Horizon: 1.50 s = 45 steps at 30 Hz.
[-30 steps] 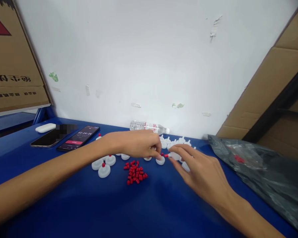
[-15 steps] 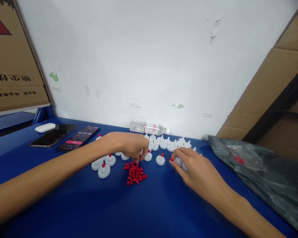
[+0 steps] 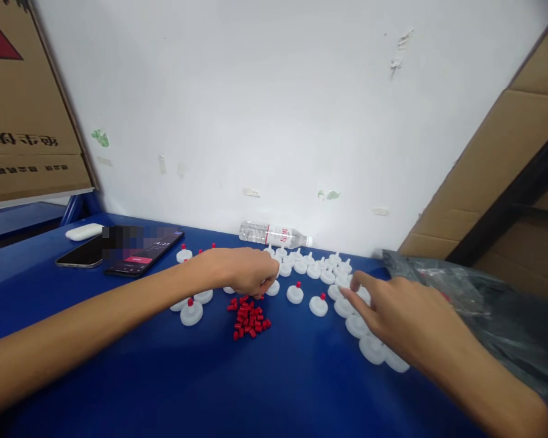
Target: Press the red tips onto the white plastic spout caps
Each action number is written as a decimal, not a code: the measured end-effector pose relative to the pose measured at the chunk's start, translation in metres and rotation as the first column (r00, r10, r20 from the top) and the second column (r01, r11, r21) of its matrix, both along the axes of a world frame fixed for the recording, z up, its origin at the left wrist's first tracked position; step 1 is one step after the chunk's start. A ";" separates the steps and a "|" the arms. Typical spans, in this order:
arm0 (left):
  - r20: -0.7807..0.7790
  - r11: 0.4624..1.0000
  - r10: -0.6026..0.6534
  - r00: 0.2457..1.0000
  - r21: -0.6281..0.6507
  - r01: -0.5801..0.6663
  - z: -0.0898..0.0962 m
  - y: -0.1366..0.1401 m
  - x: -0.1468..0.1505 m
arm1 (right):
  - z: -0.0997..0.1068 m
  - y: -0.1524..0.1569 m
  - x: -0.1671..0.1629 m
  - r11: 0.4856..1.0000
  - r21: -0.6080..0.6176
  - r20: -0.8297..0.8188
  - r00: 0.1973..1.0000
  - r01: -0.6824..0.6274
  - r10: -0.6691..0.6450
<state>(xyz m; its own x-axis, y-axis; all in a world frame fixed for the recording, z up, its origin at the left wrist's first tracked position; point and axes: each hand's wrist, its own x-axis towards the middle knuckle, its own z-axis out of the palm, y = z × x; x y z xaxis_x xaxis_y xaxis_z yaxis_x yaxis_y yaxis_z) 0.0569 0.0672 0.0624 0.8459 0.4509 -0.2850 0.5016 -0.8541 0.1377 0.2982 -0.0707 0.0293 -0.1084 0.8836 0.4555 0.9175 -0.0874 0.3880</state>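
Note:
My left hand [image 3: 254,274] is closed in a pinch over the back of a pile of small red caps [image 3: 249,322]; a red cap shows at its fingertips. My right hand [image 3: 388,310] reaches in from the right, thumb and index finger apart, beside the uncapped white spouted lids [image 3: 357,326]. Its other fingers are partly hidden. Between the hands stand white lids with red caps on their spouts, among them one lid [image 3: 318,306] close to my right hand and another lid [image 3: 295,294] left of it. More capped lids [image 3: 191,313] stand beyond my left forearm, partly covered by it.
A clear plastic bottle [image 3: 274,235] lies against the wall behind the lids. Two phones, one a lit phone [image 3: 144,254], and a white case [image 3: 84,232] lie at the left. A grey plastic bag [image 3: 497,322] covers the right side. Cardboard [image 3: 479,152] leans at the right.
My right hand has let go of a red-capped lid, which now stands alone, and has moved right to the uncapped lids. My left hand has risen slightly from the red caps.

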 end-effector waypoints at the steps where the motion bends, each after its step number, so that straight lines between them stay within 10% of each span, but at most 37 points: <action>1: 0.004 0.999 -0.004 1.000 0.033 0.004 0.000 -0.002 0.000 | -0.001 -0.002 0.004 1.000 0.018 0.034 0.999 0.005 -0.005; 15: 0.066 0.987 -0.037 0.997 0.161 0.026 0.011 -0.011 -0.002 | -0.015 -0.007 0.003 0.960 -0.277 -0.003 0.999 -0.032 0.033; 23: 0.134 0.974 -0.110 0.985 0.211 0.080 0.020 -0.016 -0.003 | -0.010 -0.003 -0.008 0.996 0.005 0.021 0.995 -0.093 0.093; 34: 0.322 0.917 -0.313 0.893 0.347 0.196 0.015 -0.025 -0.021 | -0.015 -0.005 -0.044 0.921 0.104 -0.205 0.898 -0.376 0.389; 38: 0.401 0.837 -0.414 0.817 0.520 0.170 -0.004 -0.039 -0.039 | -0.021 -0.005 -0.045 0.892 0.115 -0.148 0.880 -0.438 0.451; 45: 0.241 0.509 -0.547 0.802 0.856 0.090 -0.035 -0.045 -0.056 | -0.025 0.000 -0.051 0.859 0.080 -0.228 0.829 -0.506 0.510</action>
<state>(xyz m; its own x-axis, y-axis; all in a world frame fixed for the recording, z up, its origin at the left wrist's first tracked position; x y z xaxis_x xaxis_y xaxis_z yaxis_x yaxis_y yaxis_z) 0.0011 0.0218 0.0275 0.8871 -0.0441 0.4594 0.2438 -0.8004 -0.5477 0.2471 -0.0711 0.0038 -0.4294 0.7260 0.5372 0.8970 0.4122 0.1598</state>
